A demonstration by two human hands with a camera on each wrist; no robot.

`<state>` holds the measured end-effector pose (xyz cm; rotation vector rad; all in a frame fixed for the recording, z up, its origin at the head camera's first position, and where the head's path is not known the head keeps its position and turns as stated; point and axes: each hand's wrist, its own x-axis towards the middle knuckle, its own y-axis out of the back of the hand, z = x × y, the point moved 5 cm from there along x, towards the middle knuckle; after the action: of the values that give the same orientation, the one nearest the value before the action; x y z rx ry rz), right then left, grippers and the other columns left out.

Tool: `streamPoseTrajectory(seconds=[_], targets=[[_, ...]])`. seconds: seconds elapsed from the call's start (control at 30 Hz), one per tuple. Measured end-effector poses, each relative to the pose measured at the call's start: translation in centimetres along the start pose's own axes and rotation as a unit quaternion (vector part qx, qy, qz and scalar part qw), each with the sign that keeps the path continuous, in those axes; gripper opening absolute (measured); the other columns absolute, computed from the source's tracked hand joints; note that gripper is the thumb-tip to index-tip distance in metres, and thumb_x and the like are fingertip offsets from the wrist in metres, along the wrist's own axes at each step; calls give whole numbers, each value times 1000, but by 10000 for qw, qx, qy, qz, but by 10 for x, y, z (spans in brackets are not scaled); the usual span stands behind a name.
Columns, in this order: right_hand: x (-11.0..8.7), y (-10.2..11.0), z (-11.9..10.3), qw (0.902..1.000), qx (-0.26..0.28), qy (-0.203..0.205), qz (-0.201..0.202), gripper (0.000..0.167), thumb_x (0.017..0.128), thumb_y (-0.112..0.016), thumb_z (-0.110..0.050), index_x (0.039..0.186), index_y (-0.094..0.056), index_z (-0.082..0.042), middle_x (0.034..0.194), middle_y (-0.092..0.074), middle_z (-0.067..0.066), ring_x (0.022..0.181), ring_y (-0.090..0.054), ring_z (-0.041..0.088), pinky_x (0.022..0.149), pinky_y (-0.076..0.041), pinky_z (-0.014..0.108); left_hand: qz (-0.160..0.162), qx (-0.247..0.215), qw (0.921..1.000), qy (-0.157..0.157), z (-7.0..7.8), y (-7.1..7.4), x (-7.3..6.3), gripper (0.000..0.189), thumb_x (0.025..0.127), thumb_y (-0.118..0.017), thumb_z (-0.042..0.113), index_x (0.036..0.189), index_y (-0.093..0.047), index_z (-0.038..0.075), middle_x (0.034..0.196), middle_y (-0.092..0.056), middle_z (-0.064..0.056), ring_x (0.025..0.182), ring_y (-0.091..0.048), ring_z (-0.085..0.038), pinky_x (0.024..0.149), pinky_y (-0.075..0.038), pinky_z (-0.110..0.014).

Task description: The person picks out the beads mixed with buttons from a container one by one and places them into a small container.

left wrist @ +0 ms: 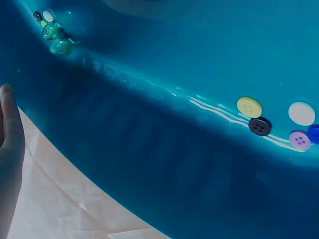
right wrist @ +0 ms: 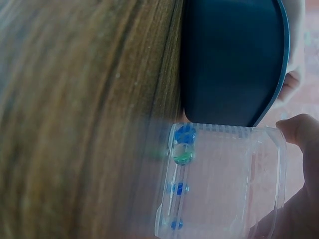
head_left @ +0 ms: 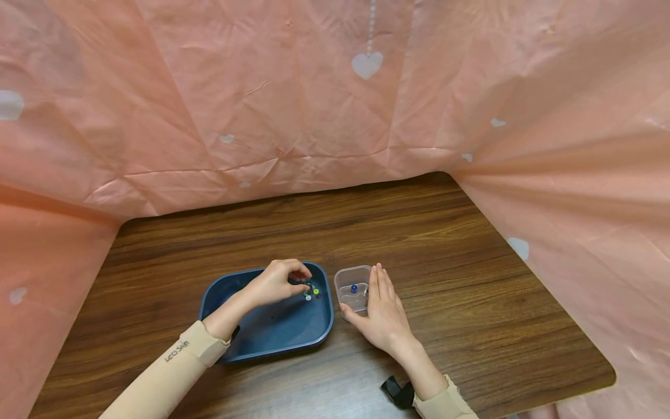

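My left hand hovers inside the blue tray, thumb and fingers apart by a cluster of small items. In the left wrist view, green glass marbles lie in a corner beside a white button. Farther along the tray's edge are a yellow button, a black button and a purple button. With thumb and fingers on two sides, my right hand holds the clear plastic container. Inside it are a blue marble and, in the right wrist view, a green-and-white marble among others.
Tray and container stand side by side on a brown wooden table. Pink sheeting with white hearts hangs behind and at both sides. A black strap-like piece sits by my right wrist.
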<state>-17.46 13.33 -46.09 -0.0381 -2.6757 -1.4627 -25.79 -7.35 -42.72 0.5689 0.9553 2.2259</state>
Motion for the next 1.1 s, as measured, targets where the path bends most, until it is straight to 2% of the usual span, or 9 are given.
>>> streamPoseTrajectory(seconds=[0.2,0.4,0.77,1.1], targets=[[0,0,1,10000,37,-18,-47,102,87,-63,-53,152,-14,9,160,-13,24,148,-13,37,114,-25,58,7,-20,10000,-24,-6,-3,0,17,86,-73,3,101,-69,-2,97,-69,-9,88,-67,-21,76,-56,-27],[0,-1,0,10000,4,11,-31,101,88,-62,-54,152,-15,9,160,-15,24,147,-15,38,113,-26,58,-78,-127,9998,98,-12,-8,0,16,85,-73,3,101,-70,-1,96,-69,-8,88,-67,-19,76,-56,-26],[0,-1,0,10000,-8,5,-38,101,88,-62,-54,152,-15,9,159,-14,25,147,-15,39,113,-26,58,-190,-196,9995,164,-14,-12,0,15,86,-73,3,100,-70,1,95,-69,-6,89,-67,-18,77,-57,-30],[0,-1,0,10000,0,17,-31,101,88,-62,-54,152,-16,9,159,-15,24,147,-15,38,113,-25,58,-280,30,9995,149,-19,-16,0,15,85,-74,5,99,-70,3,94,-70,-4,88,-66,-15,78,-55,-25]])
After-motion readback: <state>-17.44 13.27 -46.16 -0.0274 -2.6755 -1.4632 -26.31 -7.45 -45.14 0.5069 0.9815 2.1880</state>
